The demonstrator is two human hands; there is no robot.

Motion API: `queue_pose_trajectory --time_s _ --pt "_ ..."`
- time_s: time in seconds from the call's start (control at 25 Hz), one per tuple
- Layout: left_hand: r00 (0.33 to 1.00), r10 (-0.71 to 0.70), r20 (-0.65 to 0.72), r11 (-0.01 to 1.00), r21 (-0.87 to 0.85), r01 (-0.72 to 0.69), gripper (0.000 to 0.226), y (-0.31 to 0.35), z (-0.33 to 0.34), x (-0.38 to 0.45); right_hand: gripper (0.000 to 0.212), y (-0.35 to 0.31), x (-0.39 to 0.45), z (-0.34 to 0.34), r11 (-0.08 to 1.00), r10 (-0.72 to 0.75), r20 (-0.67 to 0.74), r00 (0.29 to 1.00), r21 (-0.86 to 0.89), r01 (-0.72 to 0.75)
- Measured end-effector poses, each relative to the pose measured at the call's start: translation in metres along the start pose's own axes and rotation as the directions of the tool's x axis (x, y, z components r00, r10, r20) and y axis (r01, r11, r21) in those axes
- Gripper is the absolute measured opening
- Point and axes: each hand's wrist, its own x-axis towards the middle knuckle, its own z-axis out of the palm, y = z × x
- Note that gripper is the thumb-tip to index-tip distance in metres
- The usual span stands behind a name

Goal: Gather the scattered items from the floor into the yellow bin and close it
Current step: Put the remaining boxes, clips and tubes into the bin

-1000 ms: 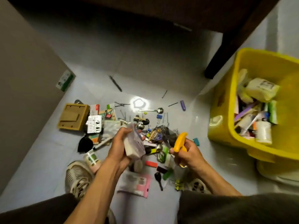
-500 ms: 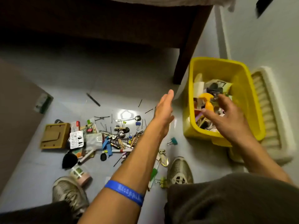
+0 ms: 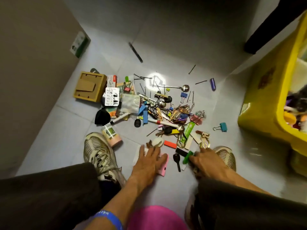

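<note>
Marker (image 3: 119,120) diagonal, cap lower-left.

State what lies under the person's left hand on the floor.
The left hand rests on a white-and-pink packet; only its edges show. Most of the packet is covered by the hand.

Yellow bin (image 3: 265,103), teal binder clip (image 3: 222,127), orange-red block (image 3: 170,144), blue wristband (image 3: 108,217).

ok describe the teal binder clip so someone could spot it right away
Start at the yellow bin on the right. On the floor just left of its near corner lies the teal binder clip, alone, apart from the main pile, unlike the pink clip at the pile's edge.
</note>
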Motion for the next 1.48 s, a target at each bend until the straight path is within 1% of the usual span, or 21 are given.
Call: queue_pose_trajectory --time_s 0.08,0.2,0.28,0.32,0.36,0.44,0.48,0.52,0.6,0.68,0.76,0.84,0.96,1.04,1.12,1.16,1.2,1.24,1.32,1.4,1.48 --pt "1.0 -0.019 -0.012 1.0 -0.021 0.018 0.09 -0.011 0.0 0.011 0.03 0.003 0.005 0.006 0.999 0.012 -0.051 0.999 0.039 -0.01" --pt "0.995 -0.103 -0.019 0.978 -0.186 0.097 0.078 -0.019 -0.008 0.013 0.027 0.0 0.007 0.008 0.952 0.12 -0.144 0.982 0.296 -0.073" --pt "0.97 -0.24 -0.045 0.883 -0.424 0.199 0.078 -0.014 -0.02 0.013 0.019 0.001 0.008 0.005 0.89 0.183 -0.181 0.966 0.448 -0.084" --pt "0.926 -0.367 -0.087 0.796 -0.544 0.265 0.08 -0.015 -0.027 0.012 0.015 0.001 0.011 0.002 0.866 0.189 -0.192 0.963 0.495 -0.071" --pt "0.838 -0.525 -0.149 0.701 -0.634 0.326 0.079 -0.024 -0.035 0.01 0.013 0.0 0.016 -0.002 0.841 0.181 -0.212 0.96 0.54 -0.039" --pt "0.583 -0.783 -0.214 0.547 -0.682 0.485 0.08 -0.059 -0.044 0.0 0.021 -0.007 0.028 -0.014 0.752 0.171 -0.251 0.953 0.658 0.038" --pt "0.488 -0.853 -0.188 0.476 -0.666 0.575 0.082 -0.081 -0.044 -0.008 0.025 -0.012 0.034 -0.022 0.692 0.178 -0.262 0.949 0.718 0.069" --pt "0.433 -0.893 -0.125 0.407 -0.638 0.654 0.085 -0.101 -0.042 -0.014 0.03 -0.015 0.04 -0.029 0.625 0.193 -0.266 0.944 0.775 0.09" --pt "0.437 -0.899 0.016 0.338 -0.609 0.718 0.087 -0.121 -0.037 -0.018 0.035 -0.019 0.049 -0.042 0.483 0.235 -0.215 0.948 0.872 0.078" --pt "0.523 -0.85 0.065 0.353 -0.666 0.657 0.087 -0.12 -0.035 -0.006 0.033 -0.019 0.06 -0.056 0.446 0.241 -0.152 0.959 0.894 0.03" --pt "0.615 -0.786 0.066 0.387 -0.723 0.572 0.087 -0.11 -0.037 0.007 0.025 -0.019 0.074 -0.07 0.573 0.201 -0.121 0.972 0.819 -0.017" --pt "0.618 -0.785 0.042 0.365 -0.775 0.516 0.088 -0.103 -0.034 0.015 0.019 -0.02 0.091 -0.089 0.747 0.153 -0.137 0.979 0.665 -0.024" --pt "0.49 -0.871 0.031 0.182 -0.907 0.38 0.092 -0.106 -0.034 0.016 0.066 -0.026 0.132 -0.118 0.939 0.033 -0.359 0.933 0.33 0.094" --pt "0.425 -0.905 0.017 0.121 -0.948 0.294 0.091 -0.122 -0.04 0.018 0.082 -0.038 0.169 -0.14 0.982 -0.078 -0.425 0.902 0.123 0.143" --pt "0.322 -0.945 0.065 0.014 -0.972 0.236 0.085 -0.152 -0.05 0.019 0.073 -0.058 0.202 -0.154 0.981 -0.164 -0.409 0.898 0.03 0.193" --pt "0.265 -0.954 0.141 -0.099 -0.981 0.165 0.079 -0.172 -0.059 0.02 0.06 -0.066 0.214 -0.158 0.982 -0.172 -0.4 0.9 0.007 0.19" --pt "0.241 -0.935 0.261 -0.259 -0.965 0.041 0.07 -0.193 -0.068 0.02 0.049 -0.072 0.222 -0.158 0.985 -0.157 -0.395 0.905 -0.001 0.17" --pt "0.276 -0.88 0.386 -0.427 -0.897 -0.109 0.063 -0.214 -0.077 0.022 0.043 -0.077 0.229 -0.158 0.989 -0.135 -0.399 0.907 0.005 0.149" --pt "0.465 -0.723 0.511 -0.663 -0.701 -0.261 0.057 -0.25 -0.093 0.025 0.041 -0.08 0.233 -0.156 0.99 -0.075 -0.401 0.913 0.078 0.115" --pt "0.595 -0.612 0.521 -0.767 -0.573 -0.287 0.05 -0.265 -0.102 0.027 0.035 -0.077 0.229 -0.156 0.964 -0.021 -0.416 0.909 0.231 0.129" --pt "0.658 -0.571 0.491 -0.799 -0.516 -0.309 0.037 -0.267 -0.104 0.03 0.028 -0.067 0.22 -0.156 0.883 0.076 -0.409 0.909 0.452 0.13"
